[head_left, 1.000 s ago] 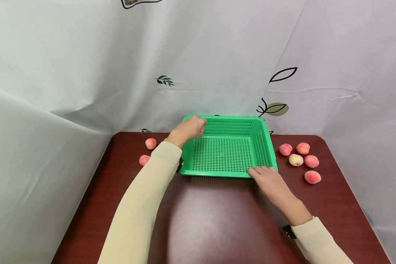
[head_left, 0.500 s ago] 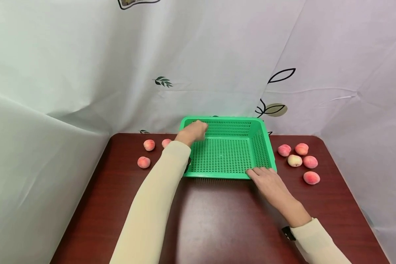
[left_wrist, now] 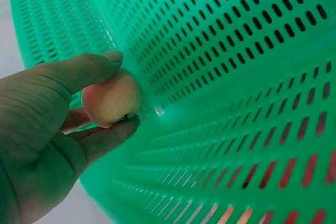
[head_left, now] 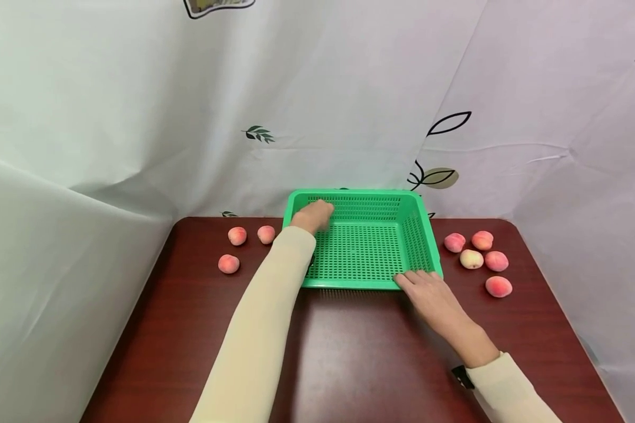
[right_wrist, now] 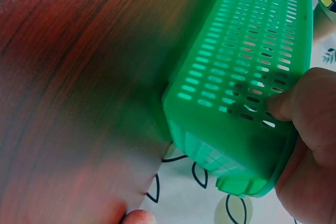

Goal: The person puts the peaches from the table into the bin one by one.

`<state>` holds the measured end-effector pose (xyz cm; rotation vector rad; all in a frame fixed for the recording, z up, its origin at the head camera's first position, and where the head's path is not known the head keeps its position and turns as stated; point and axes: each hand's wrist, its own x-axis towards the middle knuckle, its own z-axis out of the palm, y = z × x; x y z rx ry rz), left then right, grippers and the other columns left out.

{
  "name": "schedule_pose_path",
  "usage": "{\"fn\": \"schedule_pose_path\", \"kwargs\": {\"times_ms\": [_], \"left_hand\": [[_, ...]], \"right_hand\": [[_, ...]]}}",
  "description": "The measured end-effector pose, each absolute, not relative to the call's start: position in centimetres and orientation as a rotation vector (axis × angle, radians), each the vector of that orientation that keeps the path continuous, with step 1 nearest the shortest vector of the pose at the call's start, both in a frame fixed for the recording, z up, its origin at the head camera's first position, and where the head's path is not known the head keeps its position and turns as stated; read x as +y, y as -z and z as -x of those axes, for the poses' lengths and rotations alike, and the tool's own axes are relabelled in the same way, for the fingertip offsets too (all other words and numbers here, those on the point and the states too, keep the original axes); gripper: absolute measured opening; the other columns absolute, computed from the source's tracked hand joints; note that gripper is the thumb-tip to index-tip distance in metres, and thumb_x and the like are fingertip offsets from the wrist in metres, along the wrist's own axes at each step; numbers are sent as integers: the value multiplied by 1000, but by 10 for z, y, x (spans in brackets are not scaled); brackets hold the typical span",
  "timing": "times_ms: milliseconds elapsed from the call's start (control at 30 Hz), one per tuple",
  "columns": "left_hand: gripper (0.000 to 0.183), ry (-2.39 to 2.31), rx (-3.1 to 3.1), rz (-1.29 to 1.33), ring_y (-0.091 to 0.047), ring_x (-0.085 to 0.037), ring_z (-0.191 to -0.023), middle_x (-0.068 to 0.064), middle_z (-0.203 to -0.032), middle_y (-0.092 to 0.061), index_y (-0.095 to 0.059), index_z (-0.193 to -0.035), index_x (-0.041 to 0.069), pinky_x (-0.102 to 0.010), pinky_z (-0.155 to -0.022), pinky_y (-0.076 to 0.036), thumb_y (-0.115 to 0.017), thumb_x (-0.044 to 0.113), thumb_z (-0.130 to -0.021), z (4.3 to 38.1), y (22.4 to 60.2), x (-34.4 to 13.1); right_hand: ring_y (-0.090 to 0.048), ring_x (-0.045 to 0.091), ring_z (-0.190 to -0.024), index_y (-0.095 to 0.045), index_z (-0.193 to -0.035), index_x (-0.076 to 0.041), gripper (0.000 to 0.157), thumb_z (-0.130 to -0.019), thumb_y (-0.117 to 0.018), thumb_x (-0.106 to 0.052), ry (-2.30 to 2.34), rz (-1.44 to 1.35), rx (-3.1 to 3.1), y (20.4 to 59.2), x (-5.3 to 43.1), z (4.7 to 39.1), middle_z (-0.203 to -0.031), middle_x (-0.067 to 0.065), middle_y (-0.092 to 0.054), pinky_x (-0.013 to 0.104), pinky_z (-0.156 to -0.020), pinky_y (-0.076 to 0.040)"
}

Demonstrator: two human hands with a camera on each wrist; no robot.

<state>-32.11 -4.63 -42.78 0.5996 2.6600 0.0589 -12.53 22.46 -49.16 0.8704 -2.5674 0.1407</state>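
Observation:
My left hand [head_left: 314,215] reaches over the left side of the green plastic basket [head_left: 356,283]. In the left wrist view its thumb and fingers pinch a peach [left_wrist: 112,98] inside the basket, close to a corner of the slotted walls. From the head view that peach is hidden by the hand. My right hand [head_left: 425,294] grips the basket's near rim at the right corner. The right wrist view has its thumb [right_wrist: 283,106] against the slotted outer wall, with the fingers over the rim.
Left of the basket, three peaches [head_left: 229,264] lie on the dark red wooden table [head_left: 190,346]. Several more peaches [head_left: 496,261], one of them pale [head_left: 471,259], are grouped to its right. A white patterned cloth [head_left: 349,106] hangs behind and along both sides.
My left hand, with the peach, has shifted slightly right and lower into the basket. The left sleeve has swung right, uncovering the peaches on the left. My right hand keeps its grip on the rim.

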Motion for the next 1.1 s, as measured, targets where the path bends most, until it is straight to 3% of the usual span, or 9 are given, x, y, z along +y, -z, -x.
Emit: {"fn": "schedule_pose_path", "kwargs": {"times_ms": [133, 267, 467, 633, 733, 1100], "left_hand": [[26, -36, 2656, -588, -44, -18, -82, -14, -116, -63, -61, -128, 8, -33, -72, -36, -56, 2, -103, 321, 431, -46], [22, -21, 2656, -598, -52, -19, -84, -14, -113, -65, -64, -122, 8, -32, -71, -39, -62, 2, -101, 321, 435, -45], [29, 17, 2667, -568, -65, -24, -99, -17, -137, -62, -63, -129, 8, -33, -76, -47, -66, 8, -100, 322, 441, -41], [32, 14, 2652, -543, -65, -27, -110, -16, -130, -64, -62, -130, 7, -36, -85, -53, -68, 5, -99, 322, 445, -39], [35, 9, 2635, -532, -62, -30, -120, -15, -135, -62, -61, -132, 7, -39, -94, -54, -69, 6, -98, 323, 448, -39], [45, 23, 2605, -532, -62, -30, -121, -18, -150, -52, -56, -140, 7, -38, -90, -54, -71, 8, -97, 326, 447, -37]], "right_hand": [[-60, 28, -79, -60, -103, -11, 21, -87, -55, 2, -137, -876, -2560, 491, 225, 125, -91, 4, -66, 34, -62, -35], [-59, 27, -78, -60, -103, -11, 22, -87, -55, 3, -136, -873, -2553, 491, 225, 124, -91, 4, -67, 33, -62, -33], [-59, 26, -77, -61, -102, -12, 22, -86, -56, 2, -127, -871, -2541, 492, 225, 123, -90, 3, -67, 33, -62, -34], [-59, 26, -78, -61, -103, -12, 22, -87, -56, 2, -122, -869, -2563, 493, 224, 123, -91, 2, -67, 33, -63, -34], [-59, 26, -78, -61, -104, -12, 23, -86, -57, 2, -121, -867, -2567, 492, 224, 123, -92, 2, -67, 33, -62, -34], [-59, 27, -76, -60, -102, -11, 21, -86, -54, 1, -119, -864, -2542, 492, 223, 125, -90, 3, -67, 33, -61, -33]]}}
